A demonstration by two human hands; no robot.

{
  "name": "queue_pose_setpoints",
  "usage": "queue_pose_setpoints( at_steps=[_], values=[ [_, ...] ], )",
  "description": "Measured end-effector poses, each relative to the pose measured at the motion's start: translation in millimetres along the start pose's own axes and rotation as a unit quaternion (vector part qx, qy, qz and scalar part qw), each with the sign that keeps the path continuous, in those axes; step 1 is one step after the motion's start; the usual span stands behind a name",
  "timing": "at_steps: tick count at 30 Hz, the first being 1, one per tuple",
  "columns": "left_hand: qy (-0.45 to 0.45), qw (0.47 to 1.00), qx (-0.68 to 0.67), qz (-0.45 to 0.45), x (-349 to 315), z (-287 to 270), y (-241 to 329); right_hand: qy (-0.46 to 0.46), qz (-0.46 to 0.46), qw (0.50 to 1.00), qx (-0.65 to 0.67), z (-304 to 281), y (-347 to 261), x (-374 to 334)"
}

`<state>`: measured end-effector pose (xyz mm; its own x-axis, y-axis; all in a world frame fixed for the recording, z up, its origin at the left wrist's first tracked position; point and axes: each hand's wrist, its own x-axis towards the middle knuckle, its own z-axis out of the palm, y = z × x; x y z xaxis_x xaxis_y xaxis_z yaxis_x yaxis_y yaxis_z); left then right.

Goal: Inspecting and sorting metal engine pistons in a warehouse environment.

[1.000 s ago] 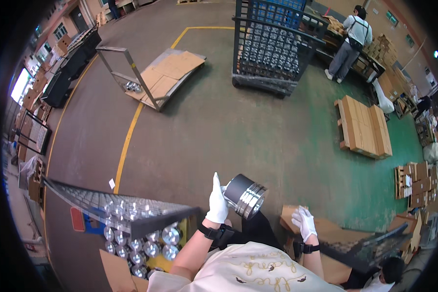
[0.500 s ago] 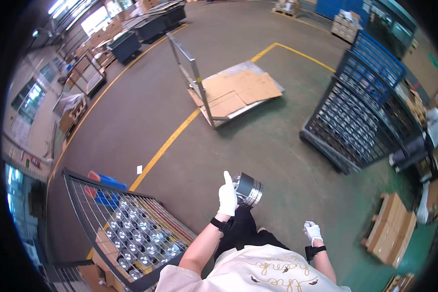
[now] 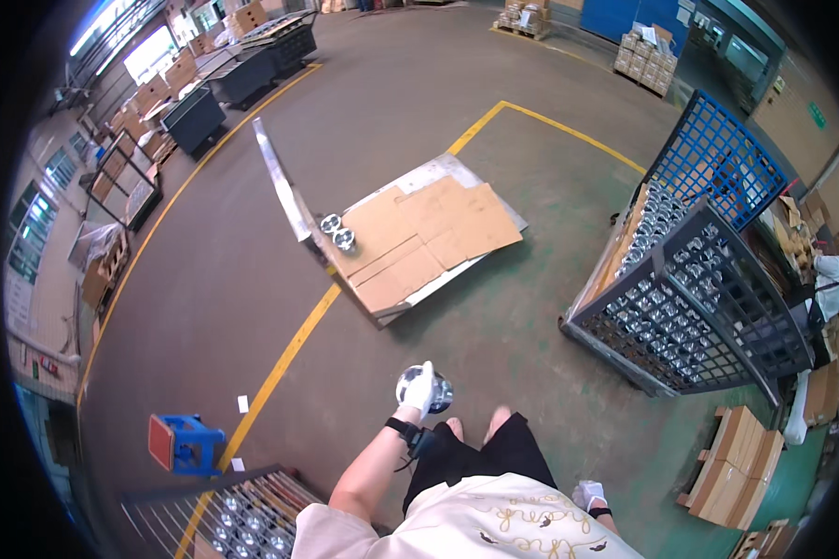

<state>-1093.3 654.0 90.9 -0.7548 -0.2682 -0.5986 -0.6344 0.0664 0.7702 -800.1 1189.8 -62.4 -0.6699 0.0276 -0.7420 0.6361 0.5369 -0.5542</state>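
Observation:
My white-gloved left hand (image 3: pixel 421 390) is closed around a large metal piston (image 3: pixel 443 395), carried in front of my legs above the floor. The glove hides part of the piston. Low at my right side hangs my right hand (image 3: pixel 588 495), also gloved, with its fingers loosely curled and nothing visible in it. Ahead stands a flat platform trolley (image 3: pixel 403 305) covered with cardboard sheets (image 3: pixel 438 224). Two pistons (image 3: pixel 344 240) stand on the trolley beside its upright handle (image 3: pixel 280 177).
At the right, a mesh cage cart (image 3: pixel 615 340) holds rows of pistons. Another wire cage (image 3: pixel 158 517) with pistons is at the lower left, near a blue stool (image 3: pixel 196 445). Cardboard boxes (image 3: pixel 736 466) lie on a pallet to the right. Dark bins (image 3: pixel 194 119) stand far left.
I have moved and turned toward the trolley, which appears nearer. The piston in my left hand has tilted. The lower-left cage has slid toward the bottom edge; two pistons on the trolley now show.

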Motion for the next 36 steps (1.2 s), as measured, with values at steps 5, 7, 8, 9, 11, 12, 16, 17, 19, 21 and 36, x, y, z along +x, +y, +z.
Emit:
queue_pose_setpoints(
  at_steps=[5,7,8,9,11,12,16,17,19,21,36],
  values=[
    [-0.269,0.772,-0.518,-0.253,130.7,-15.0,29.4,-0.054,0.006,0.923,-0.38,-35.7,-55.6,34.5],
    [-0.222,0.762,-0.553,-0.254,159.9,-19.9,47.5,-0.013,0.1,0.963,-0.252,-59.7,-128.3,62.6],
    [-0.199,0.752,-0.569,-0.265,179.5,-16.9,68.0,-0.006,0.099,0.962,-0.255,-74.9,-135.2,85.0],
    [-0.203,0.75,-0.573,-0.262,200.0,-12.7,88.2,-0.013,0.037,0.944,-0.326,-91.3,-142.9,107.9],
    [-0.141,0.724,-0.647,-0.19,224.9,-35.3,92.2,-0.096,-0.126,0.813,-0.56,-110.8,-232.8,159.0],
    [-0.142,0.704,-0.674,-0.174,242.9,-20.4,105.7,-0.049,-0.208,0.804,-0.554,-133.3,-222.8,184.3],
    [-0.093,0.591,-0.781,-0.18,351.0,-47.0,77.2,-0.004,0.031,0.999,0.016,-156.9,-357.4,270.4],
    [-0.233,0.345,-0.878,-0.235,376.2,-43.2,82.2,0.029,0.131,0.966,0.223,-162.5,-385.4,287.6],
    [-0.075,0.553,-0.802,-0.211,430.7,-38.7,77.5,0.019,0.116,0.967,0.228,-171.9,-438.8,320.2],
    [0.192,0.703,-0.648,-0.222,478.5,-64.9,26.6,-0.015,0.082,0.971,0.224,-165.1,-497.2,343.0],
    [0.334,0.791,-0.498,-0.12,782.1,-177.1,-61.7,0.039,0.246,0.967,-0.054,-144.1,-697.7,426.5]
  ],
)
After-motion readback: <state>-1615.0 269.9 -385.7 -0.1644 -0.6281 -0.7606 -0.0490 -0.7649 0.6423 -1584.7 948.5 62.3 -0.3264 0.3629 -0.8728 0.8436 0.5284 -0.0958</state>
